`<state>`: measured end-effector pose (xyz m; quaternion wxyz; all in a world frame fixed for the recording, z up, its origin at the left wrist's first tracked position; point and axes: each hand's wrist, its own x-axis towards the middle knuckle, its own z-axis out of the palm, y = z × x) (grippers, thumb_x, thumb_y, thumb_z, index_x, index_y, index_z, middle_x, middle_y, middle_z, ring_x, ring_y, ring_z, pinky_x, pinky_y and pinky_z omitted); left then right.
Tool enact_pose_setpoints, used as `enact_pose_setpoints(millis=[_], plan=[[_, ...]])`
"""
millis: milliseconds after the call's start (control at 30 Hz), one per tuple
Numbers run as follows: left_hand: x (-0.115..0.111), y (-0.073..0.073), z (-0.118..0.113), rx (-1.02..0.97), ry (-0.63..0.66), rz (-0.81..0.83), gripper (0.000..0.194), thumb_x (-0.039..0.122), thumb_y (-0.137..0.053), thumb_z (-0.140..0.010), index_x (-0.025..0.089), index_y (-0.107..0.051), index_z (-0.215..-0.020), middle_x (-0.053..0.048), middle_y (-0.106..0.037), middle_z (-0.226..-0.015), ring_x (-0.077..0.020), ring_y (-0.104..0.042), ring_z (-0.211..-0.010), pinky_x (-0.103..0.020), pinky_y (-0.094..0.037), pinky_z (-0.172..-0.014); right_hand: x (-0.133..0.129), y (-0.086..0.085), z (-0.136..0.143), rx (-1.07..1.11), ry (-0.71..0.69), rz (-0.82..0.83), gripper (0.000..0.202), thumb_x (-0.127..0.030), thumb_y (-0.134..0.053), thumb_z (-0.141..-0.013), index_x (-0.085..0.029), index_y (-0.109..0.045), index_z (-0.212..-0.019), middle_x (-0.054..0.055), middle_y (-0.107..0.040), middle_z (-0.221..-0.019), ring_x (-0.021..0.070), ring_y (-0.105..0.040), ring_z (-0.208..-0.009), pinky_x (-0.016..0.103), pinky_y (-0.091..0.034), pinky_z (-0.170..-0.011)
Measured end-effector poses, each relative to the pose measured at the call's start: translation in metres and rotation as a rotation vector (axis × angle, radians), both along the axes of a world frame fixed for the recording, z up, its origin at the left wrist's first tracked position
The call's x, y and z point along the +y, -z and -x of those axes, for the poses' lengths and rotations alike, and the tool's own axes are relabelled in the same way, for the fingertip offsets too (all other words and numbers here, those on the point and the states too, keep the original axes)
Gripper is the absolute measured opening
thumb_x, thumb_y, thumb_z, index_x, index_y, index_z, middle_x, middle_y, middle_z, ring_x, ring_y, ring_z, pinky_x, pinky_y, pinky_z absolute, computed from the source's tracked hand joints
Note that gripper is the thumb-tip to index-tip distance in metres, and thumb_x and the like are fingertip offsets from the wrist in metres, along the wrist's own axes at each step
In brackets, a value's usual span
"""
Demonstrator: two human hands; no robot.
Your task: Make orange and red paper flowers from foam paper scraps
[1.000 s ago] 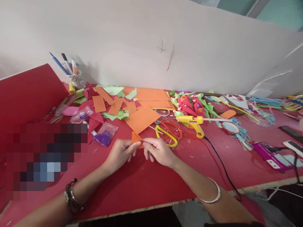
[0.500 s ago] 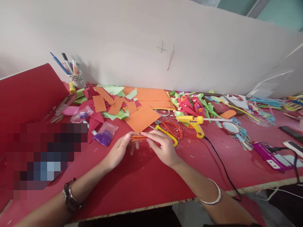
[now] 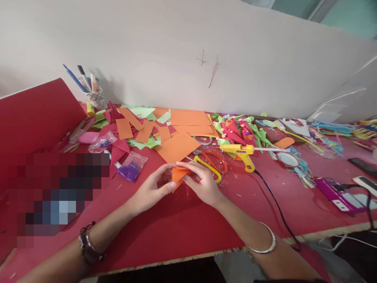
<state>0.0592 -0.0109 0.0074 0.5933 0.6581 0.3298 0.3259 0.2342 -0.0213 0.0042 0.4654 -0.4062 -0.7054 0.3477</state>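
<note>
2 hands hold folded paper, table edge well apart.

Folded orange paper between the hands

The folded paper is orange, the table red, the wall pale grey. The glue gun is yellow, its cord black. The cup is white with black scale-like lines, the looped handles yellow and red-orange.

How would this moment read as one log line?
left hand: holds folded orange paper; right hand: holds it too; nearby: orange sheet, yellow glue gun
</note>
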Motion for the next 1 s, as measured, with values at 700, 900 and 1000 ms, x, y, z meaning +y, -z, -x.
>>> enact_pose_setpoints(millis=[700,900,1000], plan=[[-0.005,0.003,-0.011,0.268,-0.038,-0.092,0.024,0.036,-0.036,-0.086,0.015,-0.045,-0.076,0.006,-0.045,-0.053,-0.0071,-0.04,-0.046,-0.018,-0.032,-0.047,-0.003,0.007,0.011,0.124,-0.063,0.413,0.019,-0.035,-0.041,-0.084,-0.017,-0.046,-0.082,-0.007,-0.049,-0.05,0.0053,-0.046,-0.034,0.015,-0.036,-0.035],[-0.005,0.005,-0.008,0.273,-0.14,-0.111,0.031,0.038,-0.032,-0.087,0.016,-0.044,-0.068,0.007,-0.041,-0.047,-0.0058,-0.036,-0.041,-0.016,-0.029,-0.043,-0.005,0.009,0.01,0.064,-0.159,0.5,0.026,-0.038,-0.038,-0.085,-0.015,-0.049,-0.081,-0.007,-0.048,-0.045,0.0051,-0.043,-0.032,0.015,-0.032,-0.035],[-0.006,0.004,-0.008,0.306,-0.155,-0.136,0.035,0.039,-0.032,-0.087,0.016,-0.043,-0.063,0.008,-0.039,-0.042,-0.0059,-0.035,-0.039,-0.016,-0.029,-0.042,-0.006,0.007,0.009,0.04,-0.16,0.534,0.031,-0.041,-0.035,-0.085,-0.016,-0.046,-0.071,-0.006,-0.048,-0.042,0.0043,-0.039,-0.029,0.015,-0.028,-0.032]])
